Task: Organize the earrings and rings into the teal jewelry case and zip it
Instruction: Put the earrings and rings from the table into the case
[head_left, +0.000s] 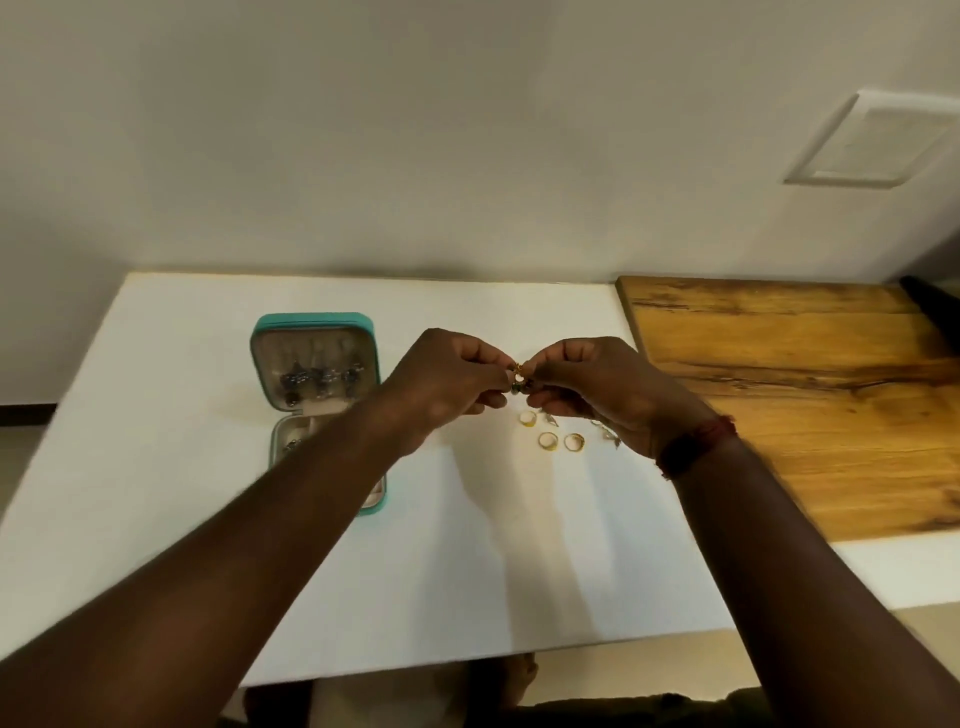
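Both forearms (249, 525) stretch in over the white table (467, 561), and the left hand (447, 387) and right hand (597, 389) meet in mid-air, fingertips pinching one small gold earring (518, 376) between them, above the loose pieces. Off to the left, the teal jewelry case (311, 319) lies open, with several dark earrings (322, 376) hung in its lid. Three rings (548, 441) and a couple of silver earrings (612, 438) wait on the table. I'd call it about halfway, zip not yet done.

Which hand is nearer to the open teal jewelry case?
Left. The left hand is just right of the teal jewelry case, its forearm crossing the case's lower half. The right hand is farther right, near the loose rings; both pinch a small earring.
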